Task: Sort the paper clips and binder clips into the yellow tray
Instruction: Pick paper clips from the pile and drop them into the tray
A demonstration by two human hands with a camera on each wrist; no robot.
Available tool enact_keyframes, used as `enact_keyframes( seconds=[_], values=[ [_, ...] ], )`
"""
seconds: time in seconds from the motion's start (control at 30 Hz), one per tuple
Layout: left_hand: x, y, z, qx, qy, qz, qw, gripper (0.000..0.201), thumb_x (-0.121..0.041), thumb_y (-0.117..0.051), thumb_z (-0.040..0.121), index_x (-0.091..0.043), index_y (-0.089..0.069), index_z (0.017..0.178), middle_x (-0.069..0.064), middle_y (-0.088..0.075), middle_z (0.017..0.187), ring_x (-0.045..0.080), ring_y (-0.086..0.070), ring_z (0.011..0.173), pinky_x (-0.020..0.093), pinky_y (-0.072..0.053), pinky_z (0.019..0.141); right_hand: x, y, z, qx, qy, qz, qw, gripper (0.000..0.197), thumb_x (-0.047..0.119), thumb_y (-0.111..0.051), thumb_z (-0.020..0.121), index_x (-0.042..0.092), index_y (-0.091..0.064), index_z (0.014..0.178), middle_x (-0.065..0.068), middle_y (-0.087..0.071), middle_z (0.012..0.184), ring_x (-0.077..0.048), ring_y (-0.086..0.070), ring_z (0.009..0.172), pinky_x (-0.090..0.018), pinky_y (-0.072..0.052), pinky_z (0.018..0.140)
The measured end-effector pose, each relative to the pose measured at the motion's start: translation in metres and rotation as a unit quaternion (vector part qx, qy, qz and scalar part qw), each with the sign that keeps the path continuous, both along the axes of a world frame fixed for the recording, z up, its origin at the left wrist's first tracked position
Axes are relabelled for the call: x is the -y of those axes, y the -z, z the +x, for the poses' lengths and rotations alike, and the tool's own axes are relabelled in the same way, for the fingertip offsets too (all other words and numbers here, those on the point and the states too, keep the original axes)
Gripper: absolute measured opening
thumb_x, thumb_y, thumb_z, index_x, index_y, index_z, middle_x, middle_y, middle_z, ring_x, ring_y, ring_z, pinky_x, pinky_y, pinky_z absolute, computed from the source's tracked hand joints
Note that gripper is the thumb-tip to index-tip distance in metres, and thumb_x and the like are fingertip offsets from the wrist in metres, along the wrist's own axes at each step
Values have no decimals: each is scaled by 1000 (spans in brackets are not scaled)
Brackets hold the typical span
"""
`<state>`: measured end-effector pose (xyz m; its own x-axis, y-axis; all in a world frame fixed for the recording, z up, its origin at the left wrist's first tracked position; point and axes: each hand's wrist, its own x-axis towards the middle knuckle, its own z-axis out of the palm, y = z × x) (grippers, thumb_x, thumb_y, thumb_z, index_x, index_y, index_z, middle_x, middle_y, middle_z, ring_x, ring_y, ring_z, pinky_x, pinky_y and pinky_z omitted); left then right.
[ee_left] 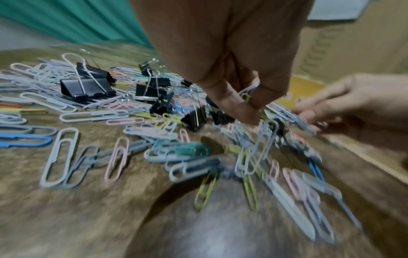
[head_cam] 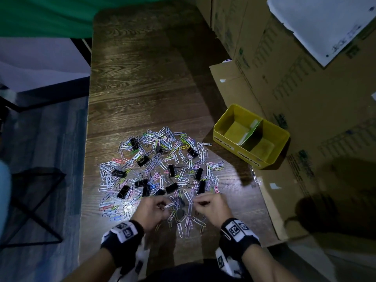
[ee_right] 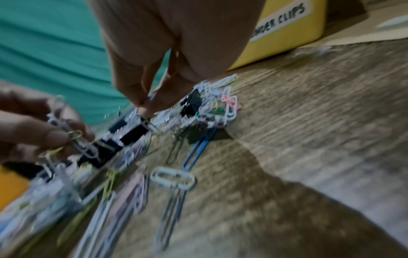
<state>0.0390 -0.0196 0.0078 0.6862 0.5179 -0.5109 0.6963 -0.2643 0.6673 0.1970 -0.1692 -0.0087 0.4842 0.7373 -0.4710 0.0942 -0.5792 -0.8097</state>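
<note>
Each bare arm wears a thick black wristband (head_cam: 122, 239) just behind the hand. White blocks with black square marks sit on top of both bands (head_cam: 238, 231). More white pieces hang below the bands, nearer the elbows.

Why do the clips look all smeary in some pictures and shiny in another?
Head view: a bright light glares off the wooden table near the left hand, with dark corners. Left wrist view: the near paper clips streak with motion blur. Right wrist view: blurrier yet, though the yellow tray label stays readable.
</note>
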Motion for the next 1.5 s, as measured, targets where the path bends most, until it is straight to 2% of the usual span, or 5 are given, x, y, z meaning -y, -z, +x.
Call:
enact_keyframes(
  seconds=[0.17,0.5,0.77,1.17,1.5],
  values=[
    [-35,-40,37,53,-45,-115,991,19,-5,-75,71,-22,-73,80,4,-72,89,29,-66,82,47,-56,77,2,-42,23,-100,97,124,983,30,-1,-75,74,29,-75,73,6,-73,87,-3,-67,83,-18,-53,74],
    [-63,-115,219,283,-3,-157,946,17,11,-68,73,-4,-66,79,0,-71,70,9,-62,62,20,-54,60,-14,-121,105,-10,226,328,917,31,-7,-74,69,24,-77,76,6,-75,86,-10,-69,80,-21,-56,74],
    [-52,-44,301,99,192,59,975,16,-15,-73,76,-14,-72,93,7,-72,85,14,-64,74,26,-51,74,-45,-105,183,14,350,254,902,25,-10,-71,75,1,-70,97,10,-70,73,2,-64,65,-13,-53,72],
    [-29,-12,178,69,362,169,914,29,-33,-52,87,-17,-61,110,3,-61,106,20,-60,92,36,-51,80,-79,-53,202,219,-34,-119,968,19,16,-66,87,13,-72,104,-10,-70,106,-25,-64,96,-32,-51,89],
    [-1,18,128,-112,399,230,880,57,-46,-63,80,-25,-40,127,6,-22,138,32,-62,87,42,-54,74,-43,-45,123,337,-51,73,937,18,9,-62,86,15,-71,100,0,-61,104,-11,-56,91,-31,-51,87]
  ],
)
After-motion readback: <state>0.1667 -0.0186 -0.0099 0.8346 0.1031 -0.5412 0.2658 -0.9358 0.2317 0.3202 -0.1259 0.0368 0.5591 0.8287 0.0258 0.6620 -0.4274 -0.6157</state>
